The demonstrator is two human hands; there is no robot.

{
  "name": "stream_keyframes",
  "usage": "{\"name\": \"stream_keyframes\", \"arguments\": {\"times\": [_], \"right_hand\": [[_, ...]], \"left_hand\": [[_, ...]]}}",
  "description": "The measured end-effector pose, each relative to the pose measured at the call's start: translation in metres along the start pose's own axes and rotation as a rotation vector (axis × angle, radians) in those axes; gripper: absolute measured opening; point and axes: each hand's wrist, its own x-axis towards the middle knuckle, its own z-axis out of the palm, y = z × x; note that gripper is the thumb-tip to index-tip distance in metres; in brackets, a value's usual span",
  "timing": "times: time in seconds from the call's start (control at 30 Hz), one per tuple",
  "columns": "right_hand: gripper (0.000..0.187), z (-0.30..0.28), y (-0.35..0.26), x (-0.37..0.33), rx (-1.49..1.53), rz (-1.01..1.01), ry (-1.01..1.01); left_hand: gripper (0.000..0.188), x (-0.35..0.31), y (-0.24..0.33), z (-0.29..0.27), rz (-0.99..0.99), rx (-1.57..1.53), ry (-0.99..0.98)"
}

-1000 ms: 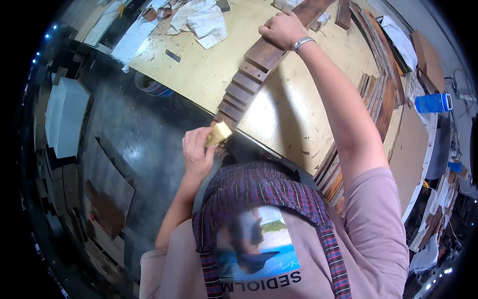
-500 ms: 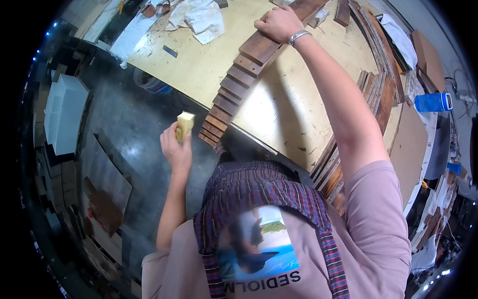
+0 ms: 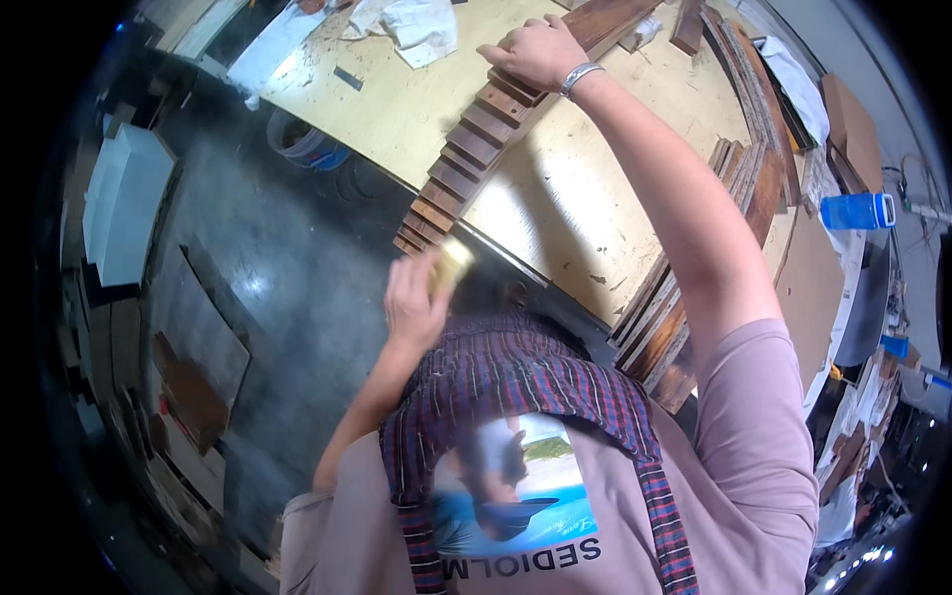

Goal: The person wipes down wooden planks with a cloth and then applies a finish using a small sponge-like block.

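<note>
My left hand (image 3: 415, 305) has its fingers closed round a small pale yellow block (image 3: 453, 260), smeared by motion; its exact kind cannot be made out. The block is beside the near end of a long brown wooden piece (image 3: 466, 149) with a row of stepped slats. Whether the two touch is hard to tell. That piece lies slanting across the pale worktable (image 3: 387, 119), its near end sticking out past the edge. Higher up, my right hand (image 3: 540, 55), with a silver bracelet at the wrist, grips the wooden piece from above.
Stacked curved wooden strips (image 3: 739, 188) lie along the table's right side, near a blue bottle (image 3: 855, 211). White cloth (image 3: 421, 30) rests at the far left of the tabletop. A bucket (image 3: 297, 144) stands on the floor beneath the edge. Boards lean at the left.
My left hand has swung right and slightly up with the yellow block, to the wooden piece's near end. My right hand has shifted slightly left along the wood.
</note>
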Motion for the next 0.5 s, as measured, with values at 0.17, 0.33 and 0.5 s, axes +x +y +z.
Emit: {"name": "stream_keyframes", "arguments": {"times": [0.17,0.33,0.5], "right_hand": [[0.048,-0.001,-0.003,0.002,-0.022,0.059,-0.083],[0.050,-0.003,0.004,0.001,-0.065,0.027,-0.097],[0.042,0.001,0.002,-0.001,-0.084,-0.006,-0.064]], "left_hand": [[0.041,0.020,-0.028,-0.022,-0.138,-0.087,0.218],[0.042,-0.007,-0.034,0.000,-0.077,-0.006,0.023],[0.044,-0.016,-0.034,-0.014,-0.100,-0.135,0.070]]}}
